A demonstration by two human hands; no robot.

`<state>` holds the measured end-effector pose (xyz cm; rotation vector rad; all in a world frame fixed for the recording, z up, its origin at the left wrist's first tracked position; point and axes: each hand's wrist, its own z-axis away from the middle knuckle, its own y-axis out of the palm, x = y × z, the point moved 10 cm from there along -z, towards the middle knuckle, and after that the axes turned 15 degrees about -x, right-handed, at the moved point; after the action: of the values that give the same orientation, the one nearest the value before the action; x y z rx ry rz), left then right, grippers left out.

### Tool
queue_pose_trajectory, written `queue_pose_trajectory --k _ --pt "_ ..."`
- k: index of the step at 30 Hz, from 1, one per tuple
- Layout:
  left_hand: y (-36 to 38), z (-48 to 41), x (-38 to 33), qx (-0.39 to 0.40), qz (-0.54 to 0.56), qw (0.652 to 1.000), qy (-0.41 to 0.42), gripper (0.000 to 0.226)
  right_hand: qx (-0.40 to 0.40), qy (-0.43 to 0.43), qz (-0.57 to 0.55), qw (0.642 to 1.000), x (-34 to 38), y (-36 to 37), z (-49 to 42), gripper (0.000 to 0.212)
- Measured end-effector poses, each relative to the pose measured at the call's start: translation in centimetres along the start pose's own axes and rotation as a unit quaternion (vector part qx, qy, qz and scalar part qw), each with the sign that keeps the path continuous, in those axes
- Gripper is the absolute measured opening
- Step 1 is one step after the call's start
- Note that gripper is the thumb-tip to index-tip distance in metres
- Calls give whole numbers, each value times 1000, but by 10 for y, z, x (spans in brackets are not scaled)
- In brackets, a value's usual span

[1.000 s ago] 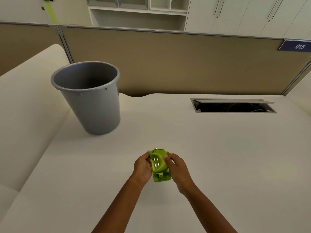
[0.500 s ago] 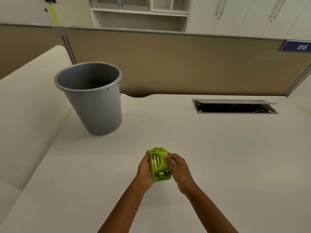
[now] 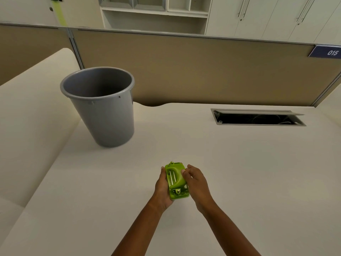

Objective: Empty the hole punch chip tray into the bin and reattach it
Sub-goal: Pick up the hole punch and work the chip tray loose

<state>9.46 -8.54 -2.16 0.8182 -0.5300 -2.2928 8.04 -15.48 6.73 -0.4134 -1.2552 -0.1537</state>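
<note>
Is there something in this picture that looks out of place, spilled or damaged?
Only one oddity: the grey bin stands on the desk itself, at the far left, not on a floor. The cable hatch lid is open. No spill shows. Both hands, left hand and right hand, hold the green hole punch.

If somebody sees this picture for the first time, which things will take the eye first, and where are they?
First comes the bright green hole punch, low in the middle, gripped between the left hand and the right hand above the pale desk. Next is the big grey bin, standing upright on the desk at the back left. An open cable hatch lies at the back right.
</note>
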Motion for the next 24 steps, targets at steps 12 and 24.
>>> queue_pose_trajectory --k 12,24 --pt "-12 -10 -11 -5 14 999 32 53 26 75 -39 996 -9 2 -5 31" --pt "15 10 -6 62 25 998 5 61 92 321 -289 897 -38 -6 -12 41"
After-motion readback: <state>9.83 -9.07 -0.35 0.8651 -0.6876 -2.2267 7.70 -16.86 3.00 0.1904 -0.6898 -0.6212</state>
